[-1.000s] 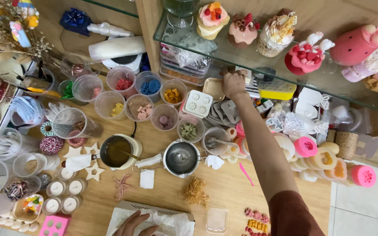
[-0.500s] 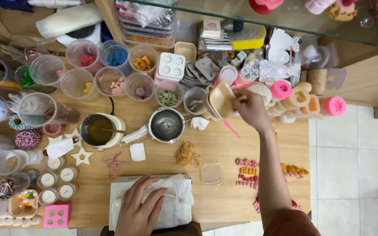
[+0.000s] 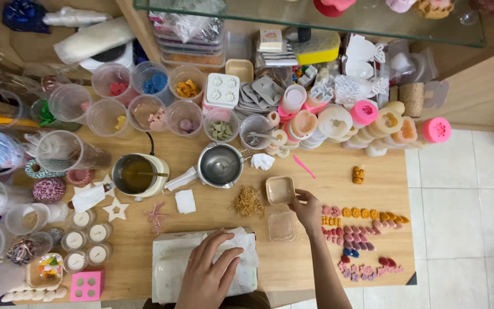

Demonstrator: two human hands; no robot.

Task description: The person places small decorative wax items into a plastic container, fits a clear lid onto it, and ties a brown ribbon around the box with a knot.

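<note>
Down from the shelf side, the right hand [image 3: 309, 210] has brought the small beige square mould [image 3: 279, 189] onto the bench [image 3: 327, 257], fingertips pinching its near corner. Nearer, the left hand [image 3: 206, 273] lies flat and open on white paper towel [image 3: 170, 269]. Beyond sits a steel pot [image 3: 220, 165].

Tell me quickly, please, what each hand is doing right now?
Left hand: open, flat on the white cloth.
Right hand: fingers pinching the edge of the small beige tray.
</note>
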